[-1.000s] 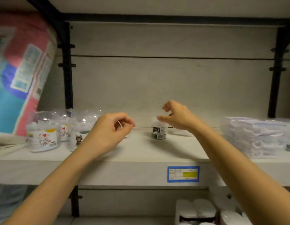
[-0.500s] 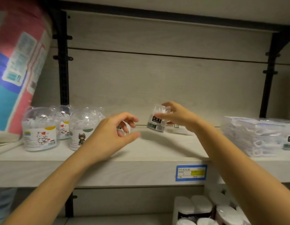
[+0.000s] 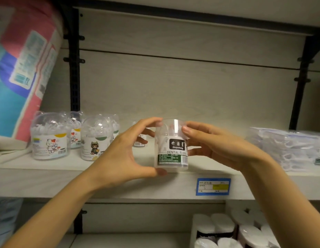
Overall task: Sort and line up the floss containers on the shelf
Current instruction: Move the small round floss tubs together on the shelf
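Head view is showing both hands holding one floss container [image 3: 171, 151], upright between them, in front of the shelf [image 3: 48, 179] edge. The left grip [image 3: 123, 154] is spanning it widely, index finger lying on the lid and thumb supporting the base. The right grip [image 3: 218, 145] is holding the upper right side, half closed, thumb pressing near the rim. Left of the left grip, cat-label jars [image 3: 49, 138] are standing on the shelf. Right of the right grip, clear floss pick packs [image 3: 284, 147] are lying stacked, and a blue price tag [image 3: 213, 186] is sitting below it
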A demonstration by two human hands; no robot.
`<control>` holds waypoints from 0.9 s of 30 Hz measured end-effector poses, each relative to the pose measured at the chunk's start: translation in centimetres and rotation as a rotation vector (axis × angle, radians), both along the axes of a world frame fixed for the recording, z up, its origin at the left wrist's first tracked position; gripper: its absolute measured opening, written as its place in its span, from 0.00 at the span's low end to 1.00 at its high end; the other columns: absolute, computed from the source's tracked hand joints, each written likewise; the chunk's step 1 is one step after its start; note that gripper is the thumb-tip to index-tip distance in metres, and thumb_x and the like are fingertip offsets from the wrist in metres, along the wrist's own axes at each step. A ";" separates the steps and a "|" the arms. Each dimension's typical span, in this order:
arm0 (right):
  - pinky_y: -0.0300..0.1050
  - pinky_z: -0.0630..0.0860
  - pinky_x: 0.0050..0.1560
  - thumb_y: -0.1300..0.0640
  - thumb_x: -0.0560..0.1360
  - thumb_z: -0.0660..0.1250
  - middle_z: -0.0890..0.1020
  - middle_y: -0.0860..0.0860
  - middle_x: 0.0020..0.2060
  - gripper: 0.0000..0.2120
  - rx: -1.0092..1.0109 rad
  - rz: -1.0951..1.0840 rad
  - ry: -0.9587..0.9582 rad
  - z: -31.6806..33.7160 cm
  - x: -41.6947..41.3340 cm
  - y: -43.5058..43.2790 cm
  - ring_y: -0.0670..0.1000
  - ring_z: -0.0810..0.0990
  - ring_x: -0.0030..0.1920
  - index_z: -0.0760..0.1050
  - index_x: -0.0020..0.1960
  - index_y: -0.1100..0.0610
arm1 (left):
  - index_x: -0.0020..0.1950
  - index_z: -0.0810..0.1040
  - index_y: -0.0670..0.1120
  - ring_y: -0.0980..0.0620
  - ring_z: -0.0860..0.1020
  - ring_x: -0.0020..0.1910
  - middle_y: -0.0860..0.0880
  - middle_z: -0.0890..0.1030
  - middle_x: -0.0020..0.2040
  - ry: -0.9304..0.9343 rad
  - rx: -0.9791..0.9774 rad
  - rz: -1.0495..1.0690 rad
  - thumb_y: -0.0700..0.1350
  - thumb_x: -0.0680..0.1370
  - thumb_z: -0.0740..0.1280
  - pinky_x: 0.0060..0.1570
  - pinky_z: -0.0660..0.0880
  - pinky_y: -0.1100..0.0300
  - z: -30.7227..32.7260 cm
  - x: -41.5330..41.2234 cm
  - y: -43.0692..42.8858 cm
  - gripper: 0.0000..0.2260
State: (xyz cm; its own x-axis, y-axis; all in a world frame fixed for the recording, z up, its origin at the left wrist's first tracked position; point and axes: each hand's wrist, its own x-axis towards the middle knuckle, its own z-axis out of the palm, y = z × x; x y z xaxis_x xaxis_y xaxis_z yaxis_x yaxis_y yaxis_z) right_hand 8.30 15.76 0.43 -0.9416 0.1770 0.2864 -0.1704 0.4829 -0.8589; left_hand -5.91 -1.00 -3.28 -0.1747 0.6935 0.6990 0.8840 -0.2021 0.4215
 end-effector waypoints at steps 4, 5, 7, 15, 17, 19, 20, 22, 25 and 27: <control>0.41 0.79 0.52 0.46 0.68 0.64 0.83 0.49 0.52 0.22 -0.011 -0.071 0.077 -0.7 0.4 -1.2 0.46 0.82 0.52 0.74 0.60 0.50 | 0.68 0.63 0.65 0.65 0.71 0.60 0.69 0.71 0.62 -0.010 0.026 0.002 0.53 0.59 0.79 0.53 0.64 0.80 -0.2 0.1 0.2 0.41; 0.42 0.79 0.54 0.47 0.68 0.65 0.82 0.49 0.53 0.22 -0.003 -0.104 0.113 -1.1 0.6 -1.6 0.46 0.82 0.52 0.73 0.61 0.50 | 0.68 0.62 0.67 0.65 0.71 0.60 0.69 0.71 0.62 -0.013 0.024 -0.006 0.55 0.59 0.78 0.55 0.66 0.77 -0.3 0.2 0.2 0.42; 0.43 0.79 0.54 0.48 0.68 0.65 0.82 0.49 0.54 0.22 -0.008 -0.155 0.196 -2.2 1.1 -2.4 0.45 0.81 0.52 0.71 0.62 0.49 | 0.67 0.60 0.70 0.63 0.72 0.61 0.68 0.71 0.64 -0.039 0.014 -0.035 0.59 0.57 0.77 0.59 0.70 0.66 -0.7 0.6 0.1 0.42; 0.39 0.79 0.52 0.44 0.65 0.67 0.79 0.42 0.56 0.28 0.057 -0.265 0.304 -3.8 6.2 -0.6 0.40 0.79 0.55 0.67 0.64 0.43 | 0.64 0.65 0.70 0.57 0.78 0.57 0.64 0.75 0.61 -0.155 0.089 -0.237 0.67 0.56 0.73 0.55 0.76 0.55 -1.7 5.2 4.1 0.38; 0.40 0.79 0.53 0.45 0.65 0.68 0.79 0.43 0.57 0.28 0.056 -0.290 0.318 -3.9 8.1 0.8 0.40 0.79 0.55 0.67 0.65 0.44 | 0.63 0.67 0.70 0.60 0.79 0.55 0.66 0.75 0.61 -0.158 0.108 -0.244 0.68 0.56 0.73 0.54 0.77 0.61 -1.6 6.9 6.1 0.37; 0.40 0.79 0.54 0.44 0.65 0.68 0.79 0.41 0.56 0.28 0.069 -0.317 0.328 -4.0 10.1 2.6 0.39 0.79 0.56 0.67 0.65 0.43 | 0.62 0.67 0.70 0.61 0.79 0.54 0.66 0.75 0.61 -0.166 0.118 -0.255 0.67 0.55 0.73 0.53 0.76 0.65 -1.5 8.8 8.0 0.36; 0.40 0.78 0.54 0.44 0.66 0.68 0.79 0.39 0.56 0.28 0.076 -0.325 0.332 -4.0 11.2 3.5 0.38 0.78 0.56 0.67 0.64 0.42 | 0.62 0.67 0.70 0.61 0.78 0.55 0.66 0.75 0.61 -0.172 0.123 -0.259 0.67 0.55 0.73 0.53 0.76 0.64 -1.5 9.9 9.0 0.36; 0.40 0.78 0.55 0.43 0.66 0.68 0.79 0.37 0.55 0.26 0.099 -0.344 0.351 -4.0 13.5 5.5 0.37 0.78 0.55 0.68 0.63 0.41 | 0.62 0.67 0.70 0.60 0.78 0.56 0.65 0.75 0.61 -0.176 0.137 -0.268 0.67 0.56 0.73 0.51 0.78 0.61 -1.4 12.4 11.2 0.36; 0.41 0.78 0.56 0.44 0.66 0.69 0.79 0.37 0.55 0.26 0.157 -0.360 0.382 -3.9 17.2 8.9 0.38 0.78 0.55 0.68 0.63 0.41 | 0.62 0.67 0.70 0.60 0.78 0.55 0.65 0.76 0.60 -0.155 0.159 -0.252 0.61 0.58 0.74 0.52 0.78 0.64 -1.3 16.5 14.6 0.34; 0.38 0.77 0.55 0.43 0.65 0.70 0.78 0.35 0.56 0.27 0.208 -0.371 0.397 -3.6 19.6 11.2 0.38 0.78 0.55 0.67 0.62 0.40 | 0.62 0.67 0.70 0.61 0.79 0.55 0.65 0.76 0.59 -0.151 0.171 -0.236 0.58 0.59 0.74 0.51 0.77 0.66 -1.1 19.2 16.8 0.33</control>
State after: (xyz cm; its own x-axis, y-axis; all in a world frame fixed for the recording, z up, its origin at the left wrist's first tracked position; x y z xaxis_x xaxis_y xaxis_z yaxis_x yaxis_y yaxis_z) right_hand 27.91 26.97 -3.19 -0.6406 0.3770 0.6690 -0.2469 0.7239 -0.6443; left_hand 13.28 15.83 -4.34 -0.1337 0.6022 0.7871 0.7343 -0.4732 0.4868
